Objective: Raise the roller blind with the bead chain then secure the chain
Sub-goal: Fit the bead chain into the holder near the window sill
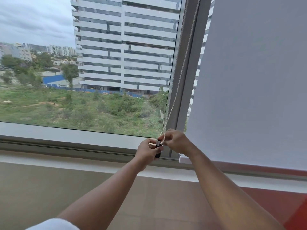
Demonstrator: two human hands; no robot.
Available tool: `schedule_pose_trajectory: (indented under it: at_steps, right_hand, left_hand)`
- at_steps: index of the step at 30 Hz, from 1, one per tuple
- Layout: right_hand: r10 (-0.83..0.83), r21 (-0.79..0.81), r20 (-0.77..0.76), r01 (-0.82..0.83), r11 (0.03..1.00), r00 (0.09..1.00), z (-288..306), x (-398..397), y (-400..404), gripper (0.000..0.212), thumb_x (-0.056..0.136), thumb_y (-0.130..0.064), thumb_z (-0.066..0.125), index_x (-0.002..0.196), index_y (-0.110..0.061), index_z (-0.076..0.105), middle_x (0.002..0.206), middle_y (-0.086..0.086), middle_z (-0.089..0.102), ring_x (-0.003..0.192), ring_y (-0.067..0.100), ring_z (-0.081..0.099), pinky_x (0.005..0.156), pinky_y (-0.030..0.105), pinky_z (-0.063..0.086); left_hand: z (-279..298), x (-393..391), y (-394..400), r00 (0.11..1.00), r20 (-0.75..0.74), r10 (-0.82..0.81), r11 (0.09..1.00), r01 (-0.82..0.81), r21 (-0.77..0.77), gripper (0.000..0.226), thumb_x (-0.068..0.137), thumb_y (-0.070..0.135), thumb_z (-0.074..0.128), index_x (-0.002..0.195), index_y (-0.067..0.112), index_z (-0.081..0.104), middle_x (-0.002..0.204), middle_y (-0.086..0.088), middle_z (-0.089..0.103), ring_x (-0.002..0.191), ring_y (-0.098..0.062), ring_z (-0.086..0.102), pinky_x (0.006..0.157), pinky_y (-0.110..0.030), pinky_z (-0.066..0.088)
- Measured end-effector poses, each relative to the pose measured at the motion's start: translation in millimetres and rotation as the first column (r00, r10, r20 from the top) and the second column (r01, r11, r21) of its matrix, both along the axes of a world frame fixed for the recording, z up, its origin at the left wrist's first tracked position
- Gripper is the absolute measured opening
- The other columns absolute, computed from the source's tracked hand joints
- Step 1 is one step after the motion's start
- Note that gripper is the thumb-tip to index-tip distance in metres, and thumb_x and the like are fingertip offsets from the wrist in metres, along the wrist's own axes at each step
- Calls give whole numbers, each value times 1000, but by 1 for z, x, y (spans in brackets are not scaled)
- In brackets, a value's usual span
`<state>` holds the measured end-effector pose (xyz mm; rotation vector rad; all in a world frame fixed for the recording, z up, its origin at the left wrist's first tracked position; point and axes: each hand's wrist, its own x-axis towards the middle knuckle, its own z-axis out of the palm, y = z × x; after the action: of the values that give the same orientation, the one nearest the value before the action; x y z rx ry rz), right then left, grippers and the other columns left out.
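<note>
A white bead chain [178, 77] hangs in two strands down the grey window mullion [187, 83] to the sill. At its lower end sits a small holder with a silver top and a black body [158, 147]. My left hand [147, 151] is closed around that holder. My right hand [176, 141] pinches the chain just above and beside it. The two hands touch at the holder. The left window pane shows no blind within the view. On the right, a white roller blind [252, 83] hangs down to its bottom bar [183, 159].
A grey window frame and sill [66, 140] run across below the glass, with a pale ledge under them. Tiled floor [149, 205] lies below, reddish at the right. Buildings and green ground are visible outside.
</note>
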<state>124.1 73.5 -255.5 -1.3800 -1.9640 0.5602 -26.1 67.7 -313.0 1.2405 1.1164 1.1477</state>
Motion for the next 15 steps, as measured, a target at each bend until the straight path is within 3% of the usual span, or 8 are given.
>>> schedule_pose_trajectory:
  at_steps: [3,5,10,13,15]
  right_hand:
    - [4,-13,9,-3,1000,1000,-7,2,2,21,80,9,71,98,-1,75,91,-1,54,80,16,64,73,11,52]
    - [-10,-14,6,10,1000,1000,-12,2,3,22,77,11,71,96,1,75,90,-3,54,77,13,64,69,8,50]
    - [-40,2,0,40,999,999,-23,-1,3,23,72,7,75,91,-6,76,95,6,59,85,22,69,77,22,56]
    - [-70,14,-17,70,997,997,-31,-1,2,20,71,4,76,86,-8,75,99,10,64,81,18,69,65,15,53]
    - [-91,31,-24,92,995,996,-36,-2,3,18,70,2,77,82,-11,75,100,11,66,83,19,70,68,20,56]
  left_hand:
    - [-3,1,0,1000,-11,7,1000,-7,-11,24,87,13,77,95,16,55,93,-11,69,88,-25,64,90,-57,55]
    - [-6,2,0,1000,-14,7,1000,-7,-17,26,87,15,78,95,17,53,96,-12,68,90,-25,64,90,-57,55]
    - [-15,4,1,1000,-26,4,1000,-4,-26,24,89,11,75,93,16,52,93,-11,65,87,-25,61,90,-53,55]
    - [-19,4,4,997,-75,21,1000,-22,-10,24,87,15,77,94,18,53,93,-9,66,83,-24,62,82,-43,56]
    - [-21,4,5,994,-98,36,999,-37,-5,25,87,17,78,94,19,54,93,-8,67,81,-24,63,76,-37,53]
